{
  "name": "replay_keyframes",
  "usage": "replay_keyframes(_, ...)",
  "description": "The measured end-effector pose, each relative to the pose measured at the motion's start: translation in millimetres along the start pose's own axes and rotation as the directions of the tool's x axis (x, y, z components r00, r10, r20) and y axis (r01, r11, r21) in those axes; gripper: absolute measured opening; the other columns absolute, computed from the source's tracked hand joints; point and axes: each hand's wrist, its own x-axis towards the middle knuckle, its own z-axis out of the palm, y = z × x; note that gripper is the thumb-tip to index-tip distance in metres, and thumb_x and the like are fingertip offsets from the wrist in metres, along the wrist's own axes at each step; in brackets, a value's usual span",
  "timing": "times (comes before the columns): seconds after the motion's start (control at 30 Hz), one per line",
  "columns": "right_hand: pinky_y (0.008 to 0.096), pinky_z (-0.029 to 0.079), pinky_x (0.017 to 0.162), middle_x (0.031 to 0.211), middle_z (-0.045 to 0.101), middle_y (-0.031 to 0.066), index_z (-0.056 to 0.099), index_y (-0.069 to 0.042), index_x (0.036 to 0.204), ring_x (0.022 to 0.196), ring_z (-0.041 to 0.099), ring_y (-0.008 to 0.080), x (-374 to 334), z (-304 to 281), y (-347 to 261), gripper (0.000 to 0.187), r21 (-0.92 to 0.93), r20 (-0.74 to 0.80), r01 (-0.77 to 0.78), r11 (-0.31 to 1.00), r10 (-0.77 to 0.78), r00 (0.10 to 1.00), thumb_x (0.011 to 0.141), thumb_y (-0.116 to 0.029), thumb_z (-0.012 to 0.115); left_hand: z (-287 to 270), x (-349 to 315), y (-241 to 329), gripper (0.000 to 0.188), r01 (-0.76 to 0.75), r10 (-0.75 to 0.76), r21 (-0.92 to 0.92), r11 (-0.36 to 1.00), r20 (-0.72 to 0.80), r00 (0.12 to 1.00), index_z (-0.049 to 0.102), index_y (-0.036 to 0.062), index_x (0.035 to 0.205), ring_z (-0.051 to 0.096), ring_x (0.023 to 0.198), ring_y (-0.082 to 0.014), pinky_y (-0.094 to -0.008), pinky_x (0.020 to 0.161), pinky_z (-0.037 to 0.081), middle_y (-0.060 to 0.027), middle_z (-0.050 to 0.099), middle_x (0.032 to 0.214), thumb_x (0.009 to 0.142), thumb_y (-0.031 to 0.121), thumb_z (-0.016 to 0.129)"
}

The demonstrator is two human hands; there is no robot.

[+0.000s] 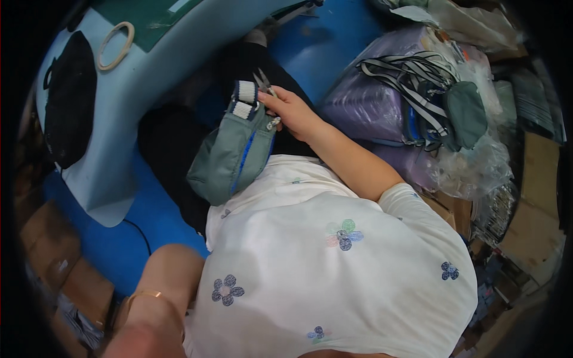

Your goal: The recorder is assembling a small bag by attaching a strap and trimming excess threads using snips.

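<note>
My right hand (292, 111) is closed around a pair of small scissors (264, 81), the metal blades pointing up past the fingers. That same hand grips the end of a grey-green waist bag (230, 152), which rests on my lap against my white shirt. A blue zip line runs along the bag's side, and a folded white strap with dark edges (245, 92) sits at its upper end. My left hand (142, 341) is raised at the lower left, close to the camera, below a gold bracelet. It is blurred and its fingers are hidden.
At the upper left, a pale blue table (134, 89) carries a tape roll (116, 46), a black pouch (71, 98) and a green mat (149, 24). To the right, another grey-green bag (465, 113) with striped straps lies on a purple plastic-wrapped bundle (373, 89). Cardboard (534, 203) stands beyond.
</note>
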Motion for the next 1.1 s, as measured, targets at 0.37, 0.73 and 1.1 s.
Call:
replay_keyframes(0.37,0.019,0.033,0.044,0.066,0.046,-0.0052,0.056,-0.012,0.087,0.051,0.043,0.0038,-8.7,7.1,-3.1,0.028,0.012,-0.007,-0.013,1.0,0.013,1.0,0.088,-0.039,0.062,39.5,-127.6,-24.6,0.051,0.578,-0.952,0.774,0.257,0.305,0.015,0.045,0.002,0.119,0.063,0.082,-0.0237,-0.0305,0.068,0.049,-0.0161,0.062,0.095,0.08,0.026,0.069)
replay_keyframes(0.73,0.0191,0.036,0.046,0.072,0.054,-0.0046,0.06,-0.01,0.102,0.054,0.046,0.0034,-12.3,7.2,-8.2,0.029,0.008,-0.103,0.011,1.0,-0.01,0.995,0.087,-0.034,0.064,47.4,-169.3,-33.0,0.036,0.938,-0.929,-0.205,-0.278,0.304,-0.209,0.036,0.0034,0.125,0.056,0.094,-0.0099,-0.023,0.082,0.044,-0.0106,0.062,0.103,0.092,0.002,0.049)
replay_keyframes(1.1,0.0183,0.039,0.045,0.071,0.06,-0.0005,0.063,-0.003,0.087,0.054,0.05,0.0034,-76.5,34.3,-40.3,0.025,-0.212,0.0,-0.091,0.973,0.093,0.996,0.081,-0.025,0.072,64.8,-191.3,-27.2,0.011,0.892,-0.958,0.35,0.286,0.105,0.267,0.053,0.0034,0.101,0.057,0.082,-0.0204,-0.0283,0.074,0.045,-0.0083,0.057,0.094,0.091,0.007,0.054)
